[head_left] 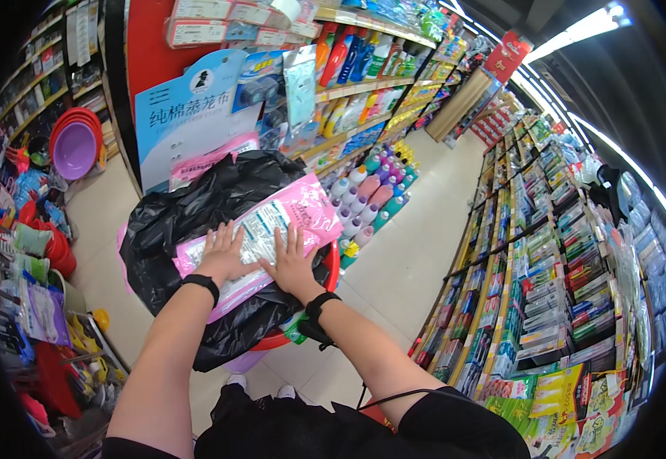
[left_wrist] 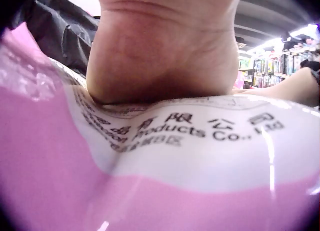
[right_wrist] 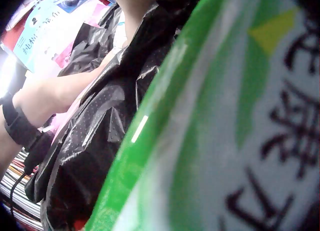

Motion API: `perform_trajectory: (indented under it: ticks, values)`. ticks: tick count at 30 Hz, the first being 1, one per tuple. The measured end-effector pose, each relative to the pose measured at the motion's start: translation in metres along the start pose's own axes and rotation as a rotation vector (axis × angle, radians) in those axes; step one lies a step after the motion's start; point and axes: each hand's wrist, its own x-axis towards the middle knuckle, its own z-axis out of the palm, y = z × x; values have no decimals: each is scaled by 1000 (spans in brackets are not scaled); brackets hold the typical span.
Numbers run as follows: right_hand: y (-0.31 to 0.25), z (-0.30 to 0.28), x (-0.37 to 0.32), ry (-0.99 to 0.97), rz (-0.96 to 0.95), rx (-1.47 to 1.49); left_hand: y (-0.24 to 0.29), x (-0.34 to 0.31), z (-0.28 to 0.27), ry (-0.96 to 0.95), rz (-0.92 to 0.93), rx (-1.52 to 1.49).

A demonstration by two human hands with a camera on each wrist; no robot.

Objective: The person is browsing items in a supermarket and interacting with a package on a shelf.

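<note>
- Pink packet lay on black bag.
- Left hand pressed it flat, fingers spread.
- Right hand pressed beside it, fingers straight, gripping nothing.

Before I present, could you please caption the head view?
Left hand and right hand press pink plastic packet onto black plastic bag.

I see a shop aisle running ahead over a pale tiled floor. On the left, a round purple plastic basin sits nested in a red one. Ahead is a blue-and-white cardboard sign with Chinese characters. Pastel plastic bottles stand clustered on the floor near it. Long racks of small packaged goods line the right side, under bright ceiling strip lights.
</note>
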Motion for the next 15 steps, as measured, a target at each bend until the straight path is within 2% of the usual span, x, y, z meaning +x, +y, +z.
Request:
perform_trajectory:
  ticks: [15]
  values:
    - [-1, 1, 1, -30, -16, -73, -7, 2, 15, 126, 29, 5]
